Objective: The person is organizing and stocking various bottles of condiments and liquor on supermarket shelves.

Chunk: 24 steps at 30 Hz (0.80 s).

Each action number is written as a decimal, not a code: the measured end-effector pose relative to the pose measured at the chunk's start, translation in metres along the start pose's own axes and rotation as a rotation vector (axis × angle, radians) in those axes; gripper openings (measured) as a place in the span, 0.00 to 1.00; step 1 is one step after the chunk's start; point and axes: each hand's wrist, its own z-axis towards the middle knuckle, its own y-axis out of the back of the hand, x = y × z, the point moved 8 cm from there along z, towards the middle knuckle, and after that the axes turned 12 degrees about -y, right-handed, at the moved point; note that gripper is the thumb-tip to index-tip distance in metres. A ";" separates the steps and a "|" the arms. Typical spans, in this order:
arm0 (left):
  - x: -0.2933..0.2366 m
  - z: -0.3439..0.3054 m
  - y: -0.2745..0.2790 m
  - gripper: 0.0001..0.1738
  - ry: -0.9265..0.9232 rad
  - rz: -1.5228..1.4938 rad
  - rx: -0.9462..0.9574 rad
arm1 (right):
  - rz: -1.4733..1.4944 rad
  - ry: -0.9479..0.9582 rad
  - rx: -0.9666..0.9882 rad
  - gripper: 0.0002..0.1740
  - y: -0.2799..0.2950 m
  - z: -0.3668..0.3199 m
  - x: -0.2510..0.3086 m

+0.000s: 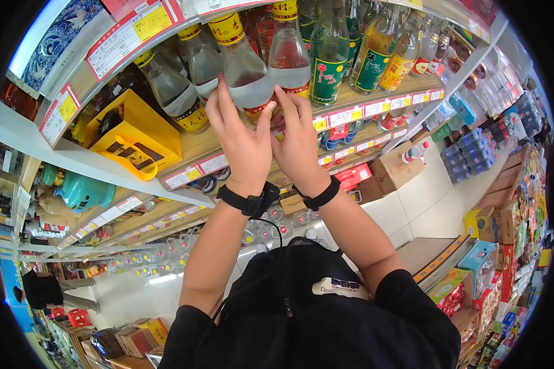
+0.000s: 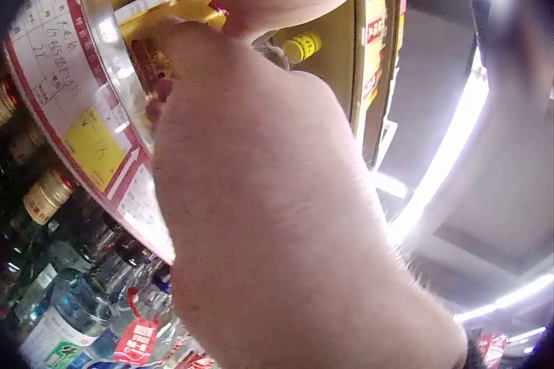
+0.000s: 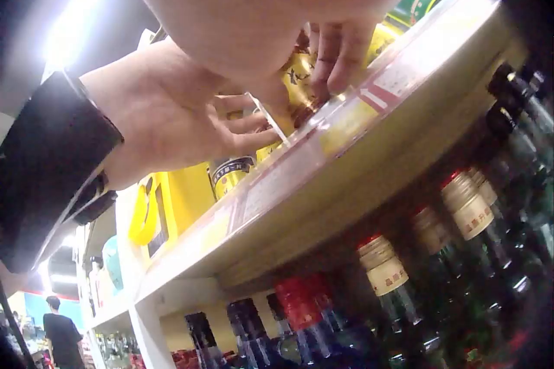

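Both hands are at the lower part of a clear glass bottle (image 1: 246, 67) with a yellow neck wrap and a red and yellow label, standing at the shelf front. My left hand (image 1: 243, 138) holds its left side, fingers up along the glass and thumb across the label. The right hand (image 1: 298, 138) grips the right side, its fingertips between this bottle and a similar bottle (image 1: 289, 58). In the right wrist view a thin pale strip (image 3: 268, 118) shows by the left fingers (image 3: 238, 131). The left wrist view is mostly filled by the left hand (image 2: 251, 170).
More clear bottles (image 1: 172, 92) stand to the left, near a yellow gift bag (image 1: 144, 126). Green-labelled bottles (image 1: 327, 71) line the shelf rightward. Price tags (image 1: 363, 111) run along the shelf edge (image 1: 345, 103). Below, the lower shelf holds bottles with pale caps (image 3: 381, 265). Cartons (image 1: 400, 166) sit on the floor.
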 end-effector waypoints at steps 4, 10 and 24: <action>0.006 0.007 -0.003 0.50 0.015 0.015 0.066 | 0.009 0.025 -0.010 0.49 -0.004 0.007 0.002; 0.001 0.011 -0.003 0.48 -0.078 0.087 0.068 | -0.017 0.055 -0.023 0.50 -0.003 0.011 0.004; 0.005 -0.002 -0.015 0.45 -0.004 0.031 0.023 | 0.127 0.035 0.098 0.39 0.024 0.000 -0.013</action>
